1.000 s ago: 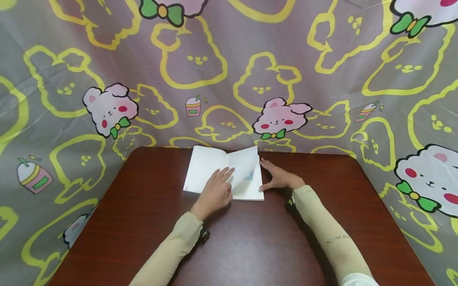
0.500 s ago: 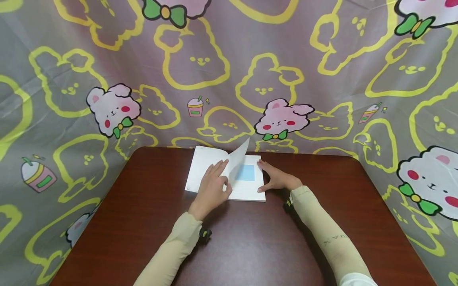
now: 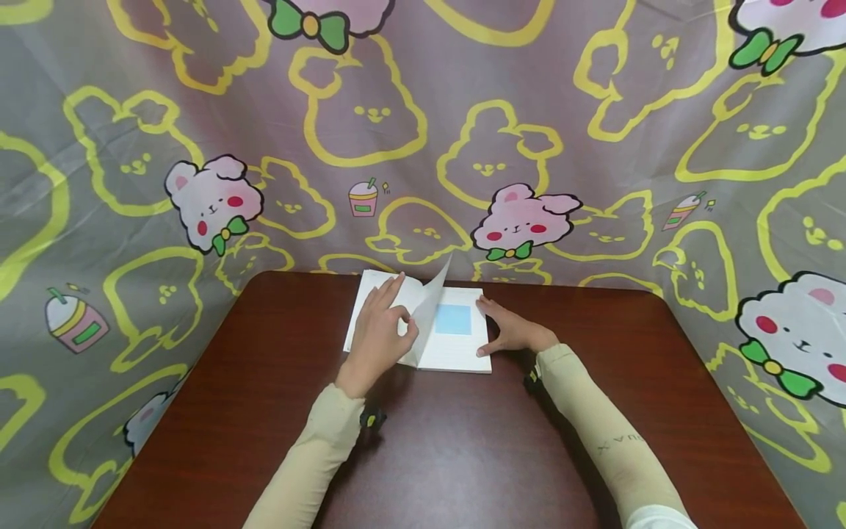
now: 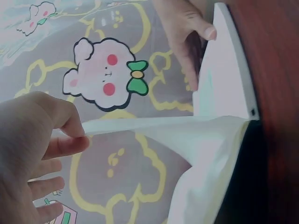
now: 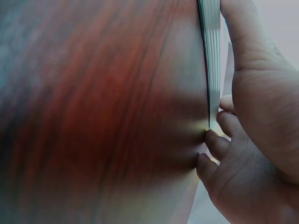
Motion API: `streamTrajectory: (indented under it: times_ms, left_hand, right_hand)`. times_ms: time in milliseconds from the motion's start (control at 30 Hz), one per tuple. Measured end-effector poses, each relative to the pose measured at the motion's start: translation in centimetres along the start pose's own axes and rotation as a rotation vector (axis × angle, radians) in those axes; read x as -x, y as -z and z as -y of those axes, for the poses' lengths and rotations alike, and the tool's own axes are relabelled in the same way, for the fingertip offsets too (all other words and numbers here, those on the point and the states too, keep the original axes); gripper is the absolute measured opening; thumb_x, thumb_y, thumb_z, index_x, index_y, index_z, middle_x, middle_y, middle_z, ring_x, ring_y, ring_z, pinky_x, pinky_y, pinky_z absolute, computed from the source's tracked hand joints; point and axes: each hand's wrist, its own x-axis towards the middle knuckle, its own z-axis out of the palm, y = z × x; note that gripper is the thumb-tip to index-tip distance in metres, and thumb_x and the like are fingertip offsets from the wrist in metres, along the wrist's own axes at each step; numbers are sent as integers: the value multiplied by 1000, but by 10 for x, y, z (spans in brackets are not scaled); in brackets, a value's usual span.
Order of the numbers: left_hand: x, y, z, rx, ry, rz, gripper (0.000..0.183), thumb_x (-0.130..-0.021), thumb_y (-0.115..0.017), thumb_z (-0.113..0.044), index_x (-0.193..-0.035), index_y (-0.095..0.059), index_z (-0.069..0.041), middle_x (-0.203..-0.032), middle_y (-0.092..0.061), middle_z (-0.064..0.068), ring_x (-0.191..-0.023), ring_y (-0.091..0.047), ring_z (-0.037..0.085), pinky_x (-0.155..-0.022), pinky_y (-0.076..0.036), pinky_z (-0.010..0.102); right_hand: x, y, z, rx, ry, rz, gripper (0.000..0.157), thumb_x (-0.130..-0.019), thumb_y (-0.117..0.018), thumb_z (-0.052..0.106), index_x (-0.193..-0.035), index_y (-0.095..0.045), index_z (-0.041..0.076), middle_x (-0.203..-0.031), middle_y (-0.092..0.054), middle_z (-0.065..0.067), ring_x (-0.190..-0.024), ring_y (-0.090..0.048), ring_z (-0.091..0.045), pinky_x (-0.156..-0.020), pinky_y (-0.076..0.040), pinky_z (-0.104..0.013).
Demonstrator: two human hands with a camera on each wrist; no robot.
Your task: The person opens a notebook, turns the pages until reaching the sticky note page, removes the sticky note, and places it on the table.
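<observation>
An open book (image 3: 456, 357) with white pages lies on the table, and a pale blue rectangle (image 3: 453, 319) is printed on its right page. My left hand (image 3: 377, 332) pinches one raised page (image 3: 432, 308) between thumb and index finger, its other fingers extended over the left page. The left wrist view shows the lifted page (image 4: 140, 125) stretching from the fingertips toward the spine. At the book's right edge, my right hand (image 3: 518, 329) spreads thumb and fingers apart, its fingertips touching the margin. In the right wrist view, the thumb lies along the stacked page edges (image 5: 212, 65).
The dark reddish-brown table (image 3: 436, 455) extends in front and to both sides of the book. A grey curtain (image 3: 423, 147) with cartoon bears and yellow outlines stands right behind and beside the table. A small dark wrist camera (image 3: 372, 419) sits under the left sleeve.
My left hand has moved left with the pinched page, which now stands steeply near the spine. More of the right page and its blue rectangle shows. The right hand has stayed at the edge.
</observation>
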Motion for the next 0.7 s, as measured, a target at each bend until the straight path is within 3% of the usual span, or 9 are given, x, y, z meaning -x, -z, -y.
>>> streamTrajectory:
  times_ms: [333, 700]
  left_hand:
    - [1, 12, 7, 3, -21, -75, 19, -78, -68, -6, -60, -70, -1, -147, -55, 21, -136, -52, 41, -113, -40, 60]
    - [17, 21, 23, 1, 45, -46, 19, -77, -65, -6, -60, -71, -1, -151, -52, 19, -142, -46, 39, -120, -31, 56]
  right_hand:
    - [0, 0, -2, -8, -14, 7, 120, -78, -89, 39, -161, -14, -3, -169, -7, -24, -157, -6, -41, -122, -20, -62]
    - [-3, -2, -6, 28, -30, 12, 123, -77, -88, 45, -162, -13, -1, -170, -7, -22, -157, -6, -39, -123, -19, -60]
